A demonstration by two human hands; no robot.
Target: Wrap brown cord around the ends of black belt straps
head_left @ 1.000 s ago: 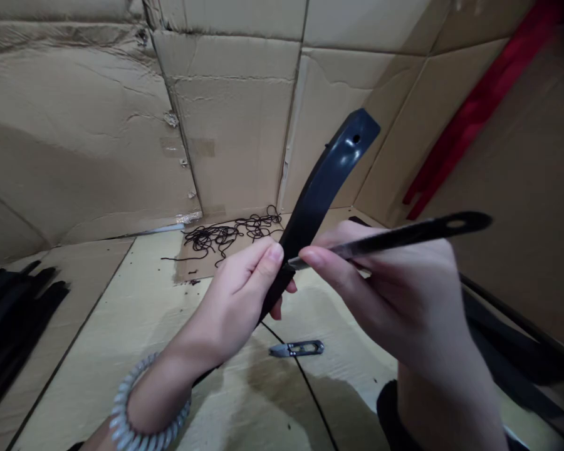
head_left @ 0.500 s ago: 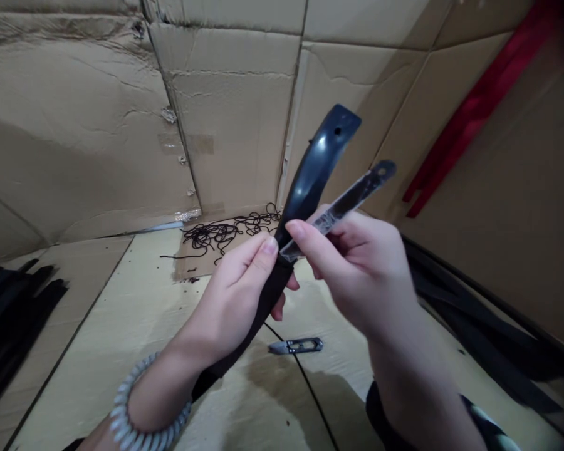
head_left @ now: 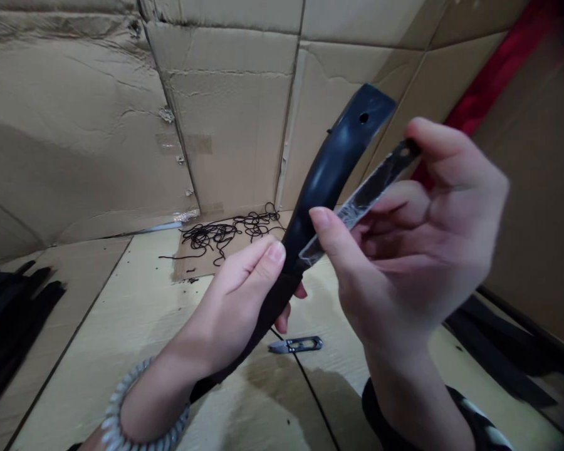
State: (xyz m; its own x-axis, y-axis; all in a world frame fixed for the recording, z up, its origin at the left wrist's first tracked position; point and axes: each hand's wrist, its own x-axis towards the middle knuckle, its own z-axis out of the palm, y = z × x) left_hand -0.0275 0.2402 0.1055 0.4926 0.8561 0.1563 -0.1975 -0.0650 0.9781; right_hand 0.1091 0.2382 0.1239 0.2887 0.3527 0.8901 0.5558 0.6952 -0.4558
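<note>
My left hand (head_left: pixel 237 294) is wrapped round a black fabric sleeve (head_left: pixel 278 299). From its upper end rises a glossy, curved black plastic piece (head_left: pixel 326 172) with a hole near its tip. My right hand (head_left: pixel 418 250) holds a thin, flat dark strip (head_left: pixel 369 194), partly covered in clear film, between thumb and a finger at its holed end. The strip's lower end meets the mouth of the sleeve, beside the plastic piece; whether it sits inside, I cannot tell. Below the hands, thread snips (head_left: pixel 296 344) lie on the table.
Tangled dark cord (head_left: pixel 220 235) lies on a cardboard piece at the back. Cardboard walls (head_left: pixel 235 125) stand behind and to the right, with a red strip (head_left: pixel 493 69) on the right one. Black fabric strips lie left (head_left: pixel 19 326) and right (head_left: pixel 502 357).
My right hand has opened up its grip and shifted right, with a finger now at the strip's holed end. The plastic piece and strip have moved slightly up and to the right.
</note>
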